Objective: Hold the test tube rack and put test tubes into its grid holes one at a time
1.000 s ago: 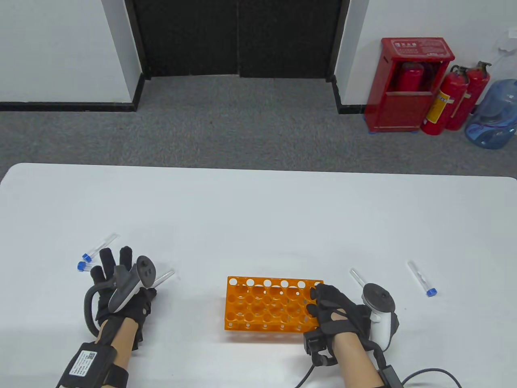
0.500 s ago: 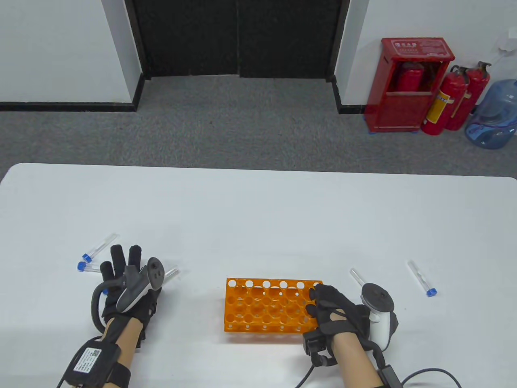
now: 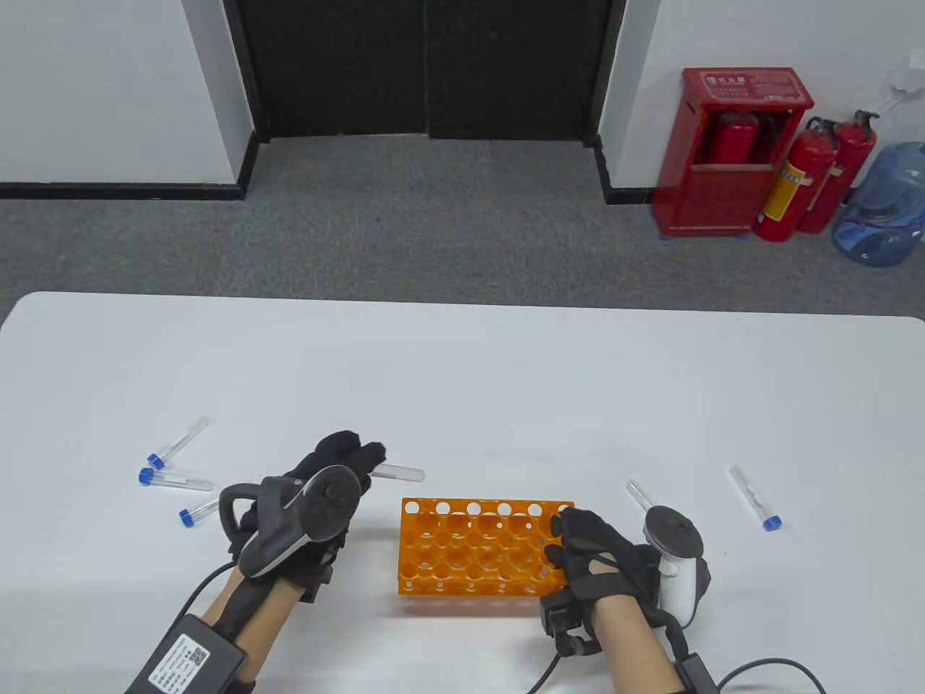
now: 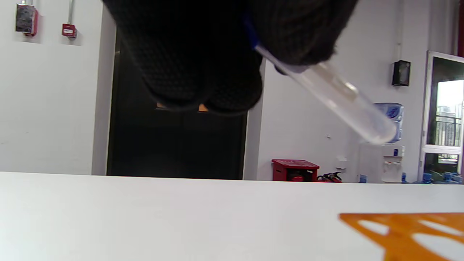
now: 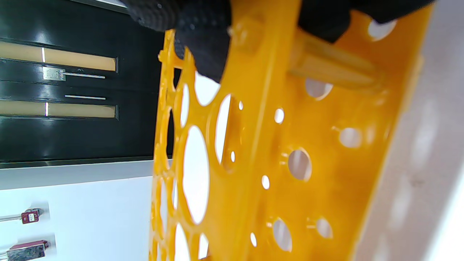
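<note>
An orange test tube rack [image 3: 480, 546] with empty grid holes stands on the white table [image 3: 462, 376]. My right hand [image 3: 571, 538] grips the rack's right end; in the right wrist view my fingers [image 5: 203, 36] wrap its orange wall [image 5: 290, 145]. My left hand [image 3: 365, 457] holds a clear test tube [image 3: 399, 473] by its blue-capped end. The tube lies nearly level and points right, just behind the rack's far left corner. In the left wrist view the tube [image 4: 326, 94] slants down to the right above the rack's corner [image 4: 406, 232].
Three blue-capped tubes lie on the table at the left [image 3: 177, 439], [image 3: 173, 477], [image 3: 196, 512]. Another tube [image 3: 639, 495] lies behind my right hand, and a capped one [image 3: 755, 499] further right. Cables trail off the front edge.
My left hand has closed on a tube that lay by it, lifted it and moved right toward the rack's far left corner. My right hand stays on the rack, which has shifted slightly left.
</note>
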The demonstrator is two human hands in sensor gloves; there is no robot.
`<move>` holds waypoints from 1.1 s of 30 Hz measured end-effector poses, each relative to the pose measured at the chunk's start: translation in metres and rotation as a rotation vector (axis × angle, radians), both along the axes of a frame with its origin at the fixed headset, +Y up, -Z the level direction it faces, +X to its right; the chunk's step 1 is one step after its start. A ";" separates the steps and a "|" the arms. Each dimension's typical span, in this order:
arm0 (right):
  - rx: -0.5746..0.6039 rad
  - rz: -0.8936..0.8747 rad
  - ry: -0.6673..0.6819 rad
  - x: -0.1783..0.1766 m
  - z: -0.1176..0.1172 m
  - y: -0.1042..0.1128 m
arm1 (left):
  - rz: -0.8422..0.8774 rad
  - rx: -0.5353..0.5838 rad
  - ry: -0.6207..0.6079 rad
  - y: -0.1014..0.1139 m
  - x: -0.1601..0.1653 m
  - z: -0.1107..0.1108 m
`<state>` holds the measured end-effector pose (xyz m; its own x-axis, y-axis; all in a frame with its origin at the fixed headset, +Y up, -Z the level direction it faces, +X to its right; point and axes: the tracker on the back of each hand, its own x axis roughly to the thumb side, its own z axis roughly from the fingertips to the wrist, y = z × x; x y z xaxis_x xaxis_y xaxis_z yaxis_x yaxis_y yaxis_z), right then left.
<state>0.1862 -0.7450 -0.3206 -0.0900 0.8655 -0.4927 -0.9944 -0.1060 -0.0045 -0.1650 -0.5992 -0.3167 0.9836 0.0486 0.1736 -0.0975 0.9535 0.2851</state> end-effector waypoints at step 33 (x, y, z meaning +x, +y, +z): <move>0.017 -0.014 0.021 -0.007 0.001 0.001 | -0.363 0.033 -0.182 -0.023 0.094 0.015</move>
